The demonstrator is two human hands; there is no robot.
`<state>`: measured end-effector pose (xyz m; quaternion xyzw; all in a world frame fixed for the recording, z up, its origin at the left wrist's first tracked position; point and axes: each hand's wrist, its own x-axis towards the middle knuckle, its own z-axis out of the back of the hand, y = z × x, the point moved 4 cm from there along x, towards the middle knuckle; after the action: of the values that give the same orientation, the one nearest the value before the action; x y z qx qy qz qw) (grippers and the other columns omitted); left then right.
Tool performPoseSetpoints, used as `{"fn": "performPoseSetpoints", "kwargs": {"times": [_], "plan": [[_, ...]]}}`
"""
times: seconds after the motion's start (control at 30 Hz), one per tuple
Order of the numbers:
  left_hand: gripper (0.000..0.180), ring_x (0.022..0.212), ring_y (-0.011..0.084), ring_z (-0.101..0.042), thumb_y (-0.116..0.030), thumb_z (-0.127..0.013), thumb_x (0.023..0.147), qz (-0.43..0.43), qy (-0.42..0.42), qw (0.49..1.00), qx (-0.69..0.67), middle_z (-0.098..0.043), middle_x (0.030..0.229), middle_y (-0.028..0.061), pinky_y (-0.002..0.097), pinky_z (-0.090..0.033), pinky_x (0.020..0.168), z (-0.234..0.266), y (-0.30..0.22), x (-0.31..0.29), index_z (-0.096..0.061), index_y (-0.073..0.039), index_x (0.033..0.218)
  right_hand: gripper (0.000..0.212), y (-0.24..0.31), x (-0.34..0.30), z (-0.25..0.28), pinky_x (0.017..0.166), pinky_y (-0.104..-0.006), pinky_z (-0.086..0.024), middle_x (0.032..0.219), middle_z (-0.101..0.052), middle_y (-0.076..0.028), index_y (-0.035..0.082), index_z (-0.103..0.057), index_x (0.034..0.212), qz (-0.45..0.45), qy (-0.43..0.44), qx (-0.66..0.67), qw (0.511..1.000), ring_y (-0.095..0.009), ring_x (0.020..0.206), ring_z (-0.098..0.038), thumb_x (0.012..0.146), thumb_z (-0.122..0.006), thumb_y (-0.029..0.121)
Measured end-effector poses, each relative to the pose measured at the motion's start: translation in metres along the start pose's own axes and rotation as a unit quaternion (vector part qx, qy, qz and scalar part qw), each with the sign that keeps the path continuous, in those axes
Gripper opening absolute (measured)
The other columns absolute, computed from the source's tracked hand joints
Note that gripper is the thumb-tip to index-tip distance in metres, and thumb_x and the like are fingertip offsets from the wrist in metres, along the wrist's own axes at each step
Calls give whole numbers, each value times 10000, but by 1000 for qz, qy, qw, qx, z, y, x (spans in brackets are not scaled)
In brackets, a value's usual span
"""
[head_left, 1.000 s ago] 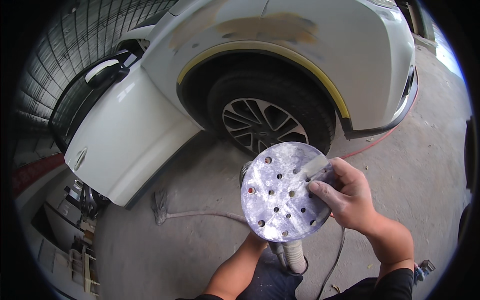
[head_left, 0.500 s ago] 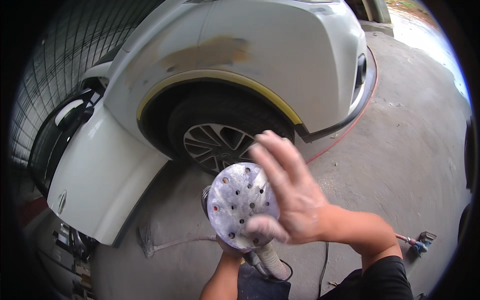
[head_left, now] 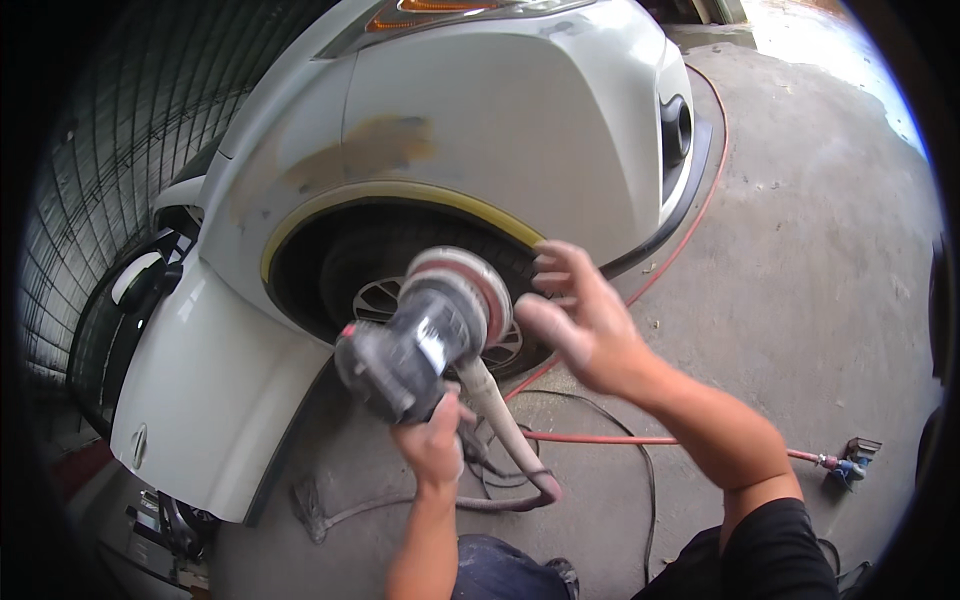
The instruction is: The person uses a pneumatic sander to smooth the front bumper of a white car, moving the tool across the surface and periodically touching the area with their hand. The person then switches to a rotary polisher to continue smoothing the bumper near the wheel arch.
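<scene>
My left hand (head_left: 432, 440) is closed round the grip of a dark orbital sander (head_left: 420, 335), held up in front of the wheel. The sander's round pad, with a reddish band, faces up and away to the right. A pale dust hose (head_left: 500, 425) hangs from it and bends toward the floor. To the right of the pad, my right hand (head_left: 580, 320) is apart from it, fingers spread and pale with dust. Beyond both hands is the white car's quarter panel (head_left: 490, 130), with a sanded brownish patch (head_left: 370, 150) above the wheel arch, which is edged with yellow tape (head_left: 450, 197).
The car door (head_left: 210, 380) stands open at the left. A red air hose (head_left: 720, 170) runs round the bumper and across the floor to a blue-and-red fitting (head_left: 848, 468). A black cable (head_left: 650, 500) lies on the concrete. Ribbed wall sheeting (head_left: 120, 180) is behind the car.
The sander has turned over: its holed pad faced me and now its body does. My right hand has come away from the pad. The view has shifted, showing more of the car's lamp.
</scene>
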<state>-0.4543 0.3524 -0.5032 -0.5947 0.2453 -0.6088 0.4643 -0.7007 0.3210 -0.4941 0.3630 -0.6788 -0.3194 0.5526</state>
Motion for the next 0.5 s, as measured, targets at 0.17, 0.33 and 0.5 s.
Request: {"fn": "performPoseSetpoints", "kwargs": {"times": [0.17, 0.33, 0.5], "plan": [[403, 972, 281, -715, -121, -720, 893, -200, 59, 977, 33, -694, 1155, 108, 375, -570, 897, -110, -23, 31, -611, 3, 1261, 1180, 24, -19, -15, 1076, -468, -454, 1363, -485, -284, -41, -184, 1547, 161, -101, -35, 981, -382, 1235, -570, 725, -928, 360], [495, 1092, 490, -620, -216, -740, 869, -281, 152, 930, 183, -625, 1121, 282, 497, -526, 928, -186, -31, 38, -507, -2, 1250, 906, 24, 8, 41, 1012, -380, -488, 1258, -507, -174, -18, -312, 1438, 153, -271, 92, 946, -261, 1135, -579, 729, -852, 143], [582, 1067, 370, -692, -154, -827, 787, -151, 344, 927, -14, -700, 1089, 228, 421, -535, 898, -239, -28, 54, -537, 12, 1263, 802, 7, 17, 90, 1045, -382, -471, 1289, -499, -171, -23, -340, 1439, 160, -310, 1, 937, -254, 1171, -567, 771, -774, 68]]}}
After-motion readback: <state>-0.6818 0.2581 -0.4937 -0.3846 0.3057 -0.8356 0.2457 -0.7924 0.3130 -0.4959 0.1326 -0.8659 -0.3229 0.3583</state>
